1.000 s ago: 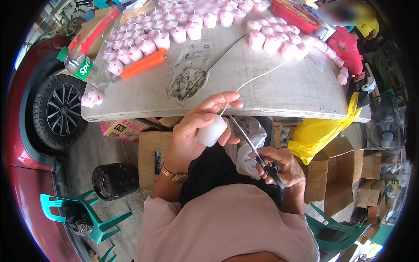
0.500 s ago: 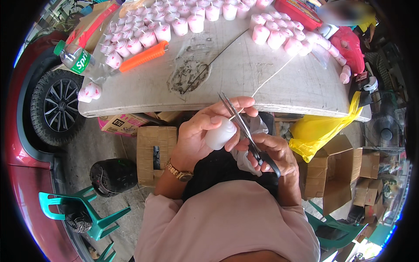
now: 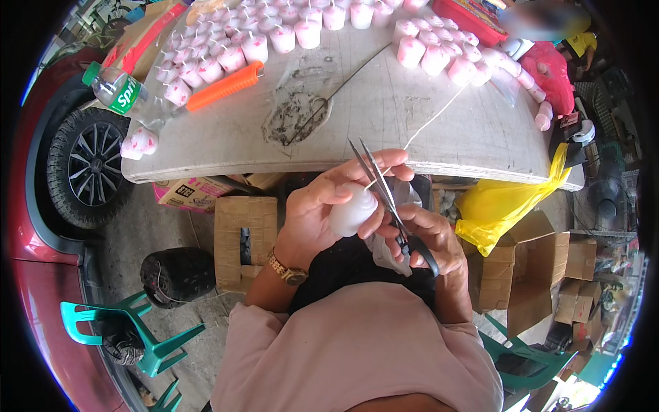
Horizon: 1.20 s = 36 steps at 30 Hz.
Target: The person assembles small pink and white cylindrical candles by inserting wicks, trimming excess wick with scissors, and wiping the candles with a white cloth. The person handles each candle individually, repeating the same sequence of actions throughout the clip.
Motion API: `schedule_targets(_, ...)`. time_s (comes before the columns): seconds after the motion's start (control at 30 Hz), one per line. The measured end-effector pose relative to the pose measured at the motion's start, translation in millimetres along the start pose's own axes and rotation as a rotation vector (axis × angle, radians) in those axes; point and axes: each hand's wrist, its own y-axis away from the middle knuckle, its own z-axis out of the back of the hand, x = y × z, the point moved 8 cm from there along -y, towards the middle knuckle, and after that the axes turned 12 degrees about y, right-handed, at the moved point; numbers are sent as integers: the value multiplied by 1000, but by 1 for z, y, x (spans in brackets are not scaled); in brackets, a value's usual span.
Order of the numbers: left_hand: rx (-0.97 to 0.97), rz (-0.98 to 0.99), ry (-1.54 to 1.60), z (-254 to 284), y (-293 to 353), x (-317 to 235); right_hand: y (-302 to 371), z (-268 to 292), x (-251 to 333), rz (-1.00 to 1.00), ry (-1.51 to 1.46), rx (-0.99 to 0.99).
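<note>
A short white candle (image 3: 351,213) rests in the grip of my left hand (image 3: 309,209), its top turned up toward the right. From it a long white wick (image 3: 439,112) runs past my left fingers and over the table toward the candles at the back right. My right hand (image 3: 432,240) is closed on black-handled scissors (image 3: 386,194). Their blades are parted and point up and away, crossing the wick close to the candle's top. On my left wrist is a gold-coloured watch (image 3: 294,277).
On the white table (image 3: 371,130) stand many pink-and-white candles (image 3: 281,38), with another group (image 3: 434,60) at right. An orange-handled tool (image 3: 225,86), a thin metal rod (image 3: 357,70) and a plastic bottle (image 3: 123,95) lie there. A yellow bag (image 3: 504,206) hangs at the right edge.
Both hands, with the candle and scissors, have shifted slightly to the right. The scissor blades still straddle the wick, and it remains joined to the candle.
</note>
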Motion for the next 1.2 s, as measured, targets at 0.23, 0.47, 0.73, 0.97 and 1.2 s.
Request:
schedule_targets(0.23, -16, 2, -5, 3, 0, 0, -2, 0, 1, -9, 103, -17)
schedule_targets(0.47, -44, -1, -49, 8, 2, -4, 2, -1, 3, -138, 228, -80)
schedule_targets(0.73, -189, -91, -242, 15, 2, -16, 42, 78, 89, -306, 1281, -440)
schedule_targets(0.97, -175, -87, -344, 3, -5, -18, 70, 171, 99, -584, 1679, -937)
schedule_targets(1.2, -116, 28, -442, -10, -6, 3, 10, 186, 95, -538, 1962, -987)
